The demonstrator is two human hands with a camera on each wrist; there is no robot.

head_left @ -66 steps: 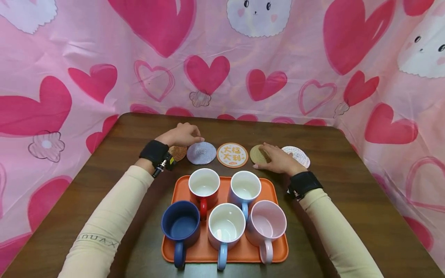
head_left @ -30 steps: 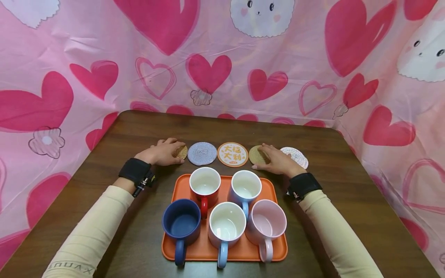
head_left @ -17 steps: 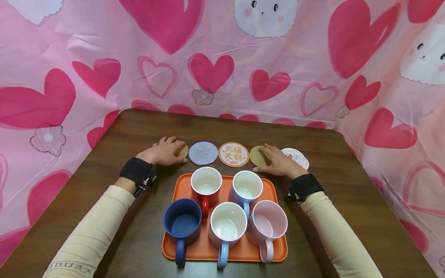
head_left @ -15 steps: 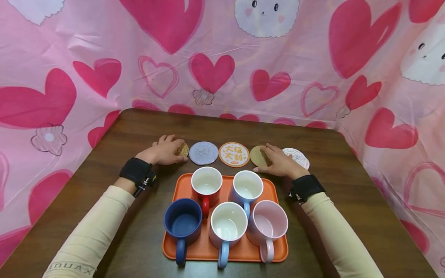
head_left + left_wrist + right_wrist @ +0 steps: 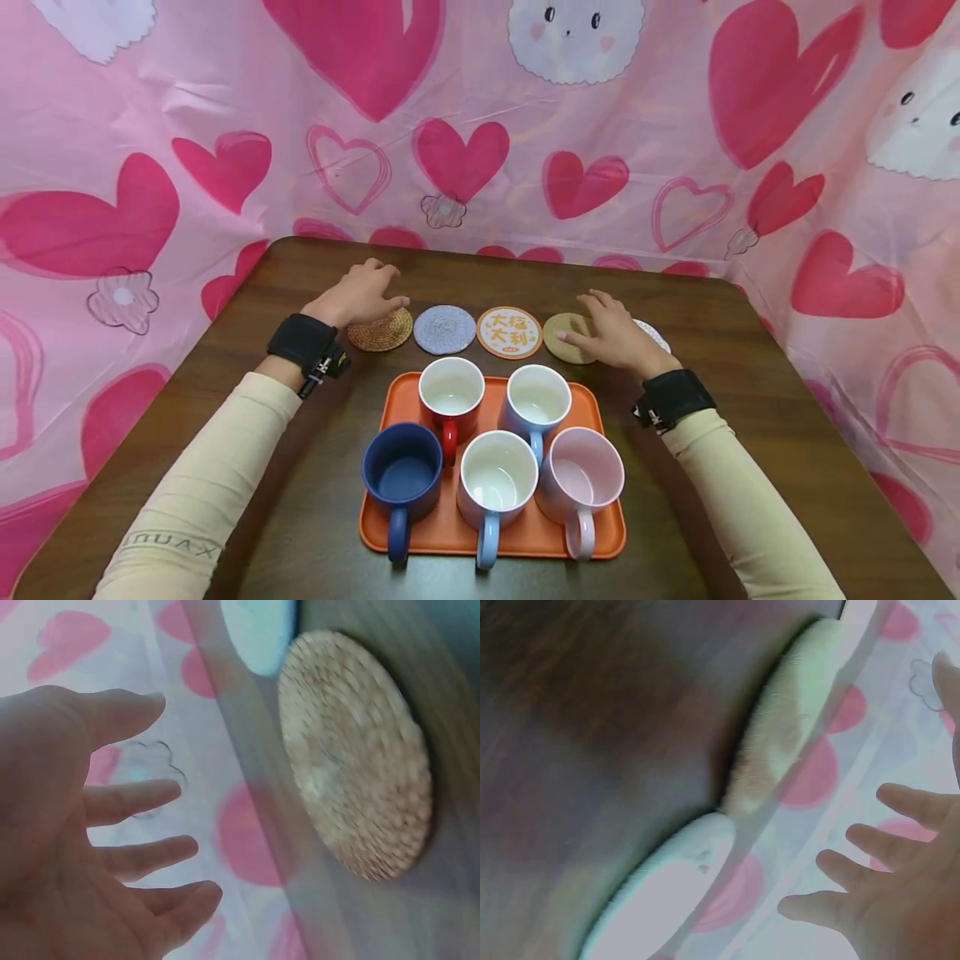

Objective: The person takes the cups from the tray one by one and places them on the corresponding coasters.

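My left hand [image 5: 358,296] hovers above the brown woven coaster [image 5: 381,331] at the row's left end, fingers spread and holding nothing. In the left wrist view that coaster [image 5: 356,757] lies apart from the fingers. Over the olive-tan coaster [image 5: 562,337] is my right hand [image 5: 617,333], its fingers extended and nothing held. The right wrist view shows a gap between the fingers and the tan coaster [image 5: 780,727]. A white speckled coaster [image 5: 652,333] is partly hidden behind the right hand. Between the hands lie a grey-blue coaster [image 5: 444,330] and an orange-rimmed printed coaster [image 5: 509,332].
An orange tray [image 5: 525,546] nearer the body bears several mugs: a red mug [image 5: 452,396], a light blue mug [image 5: 538,400], a navy mug [image 5: 402,467], a white-lined mug with a blue handle [image 5: 498,475] and a pink mug [image 5: 581,475]. Heart-patterned cloth [image 5: 480,83] borders the wooden table [image 5: 750,400].
Both hands have lifted off their coasters. The left hand rose away from the brown coaster, which now shows more fully; the right hand moved up and slightly right off the tan one.
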